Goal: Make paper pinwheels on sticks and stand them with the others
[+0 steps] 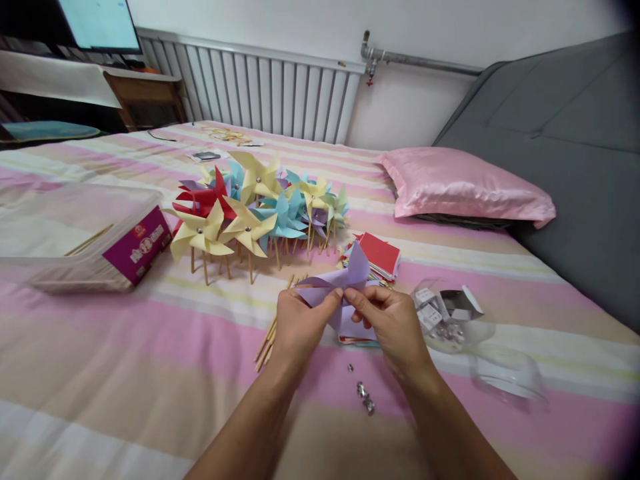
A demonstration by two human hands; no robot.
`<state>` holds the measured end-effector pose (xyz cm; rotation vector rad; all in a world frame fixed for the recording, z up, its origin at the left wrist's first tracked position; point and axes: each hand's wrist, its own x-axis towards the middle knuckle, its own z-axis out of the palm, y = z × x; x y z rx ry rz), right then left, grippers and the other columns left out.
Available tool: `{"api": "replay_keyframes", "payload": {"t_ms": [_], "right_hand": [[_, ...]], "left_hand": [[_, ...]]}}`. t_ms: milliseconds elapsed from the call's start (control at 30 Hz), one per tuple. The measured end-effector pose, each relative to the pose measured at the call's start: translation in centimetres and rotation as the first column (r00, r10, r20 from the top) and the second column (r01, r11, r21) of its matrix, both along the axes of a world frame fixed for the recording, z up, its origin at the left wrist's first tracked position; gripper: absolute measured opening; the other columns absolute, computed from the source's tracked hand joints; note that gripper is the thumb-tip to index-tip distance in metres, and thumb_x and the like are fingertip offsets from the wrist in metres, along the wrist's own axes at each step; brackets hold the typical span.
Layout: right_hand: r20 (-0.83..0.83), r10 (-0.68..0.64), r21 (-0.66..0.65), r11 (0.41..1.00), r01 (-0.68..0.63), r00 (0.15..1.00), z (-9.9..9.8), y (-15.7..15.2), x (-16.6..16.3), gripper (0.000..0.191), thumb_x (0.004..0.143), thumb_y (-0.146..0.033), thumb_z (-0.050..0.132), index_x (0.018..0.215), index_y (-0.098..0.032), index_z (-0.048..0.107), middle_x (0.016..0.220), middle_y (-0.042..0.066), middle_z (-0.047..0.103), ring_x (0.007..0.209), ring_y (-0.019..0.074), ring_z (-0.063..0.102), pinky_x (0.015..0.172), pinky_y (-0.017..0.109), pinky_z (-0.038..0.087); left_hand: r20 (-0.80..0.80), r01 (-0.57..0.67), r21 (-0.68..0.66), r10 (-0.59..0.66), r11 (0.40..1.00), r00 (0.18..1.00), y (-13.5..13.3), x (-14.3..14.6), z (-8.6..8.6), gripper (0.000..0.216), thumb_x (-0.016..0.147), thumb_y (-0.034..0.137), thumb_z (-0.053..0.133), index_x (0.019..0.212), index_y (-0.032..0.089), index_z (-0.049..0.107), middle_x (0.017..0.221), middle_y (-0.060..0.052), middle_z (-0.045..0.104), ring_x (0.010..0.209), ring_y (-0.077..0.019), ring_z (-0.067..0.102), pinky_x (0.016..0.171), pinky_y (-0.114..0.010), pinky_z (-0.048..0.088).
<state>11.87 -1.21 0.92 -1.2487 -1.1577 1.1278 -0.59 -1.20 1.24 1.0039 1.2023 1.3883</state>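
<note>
A purple paper pinwheel (354, 268), its blades folded inward, is held up in front of me. My left hand (306, 320) is closed on its left side, the thumb pressing near the centre. My right hand (391, 323) pinches the middle of the paper from the other side. Whether a pin sits between the fingertips is hidden. Below the hands, small silver metal pieces (365, 397) lie on the bedspread. Wooden sticks (267, 343) stick out from behind my left hand, and a stack of coloured paper (357, 341) lies partly covered beneath the pinwheel.
Finished pinwheels (249, 229) in several colours stand in a group at the back left. A clear plastic box (145, 243) holds sticks at the left. Red paper squares (380, 255) lie behind my hands. At the right are a clear tub (447, 317), its lid (507, 373) and a pink pillow (465, 183).
</note>
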Motion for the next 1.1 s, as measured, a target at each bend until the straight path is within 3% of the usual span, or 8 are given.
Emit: {"api": "replay_keyframes", "payload": {"t_ms": [633, 900, 1100], "right_hand": [[-0.015, 0.010, -0.065, 0.998, -0.011, 1.000, -0.1, 0.1, 0.4, 0.034, 0.063, -0.045, 0.075, 0.053, -0.015, 0.063, 0.043, -0.002, 0.053, 0.041, 0.0060, 0.036, 0.041, 0.021, 0.025], [0.000, 0.017, -0.067, 0.998, -0.017, 1.000, 1.0, -0.5, 0.0, 0.033, 0.065, -0.043, 0.074, 0.052, -0.015, 0.063, 0.043, -0.002, 0.052, 0.041, 0.0069, 0.040, 0.041, 0.020, 0.030], [0.064, -0.006, 0.001, 1.000, 0.006, 0.998, 0.7, -0.8, -0.3, 0.029, 0.060, -0.039, 0.078, 0.073, -0.018, 0.063, 0.060, -0.001, 0.062, 0.047, 0.0102, 0.051, 0.040, 0.021, 0.040]], "left_hand": [[-0.010, 0.110, 0.024, -0.109, 0.994, 0.994, 0.1, -0.6, 0.5, 0.012, 0.063, 0.023, 0.072, 0.061, 0.012, 0.067, 0.057, 0.001, 0.059, 0.054, -0.0094, 0.051, 0.051, -0.020, 0.040], [0.026, 0.046, 0.007, -0.046, 0.999, 0.999, 0.1, -0.3, 0.2, 0.015, 0.063, 0.025, 0.071, 0.056, 0.014, 0.064, 0.055, 0.001, 0.059, 0.051, -0.0098, 0.051, 0.047, -0.020, 0.038], [0.221, -0.019, -0.110, 0.043, 0.994, 0.974, 0.1, 0.0, -0.1, 0.015, 0.062, 0.026, 0.073, 0.067, 0.013, 0.067, 0.060, -0.001, 0.062, 0.055, -0.0119, 0.055, 0.054, -0.023, 0.044]]}}
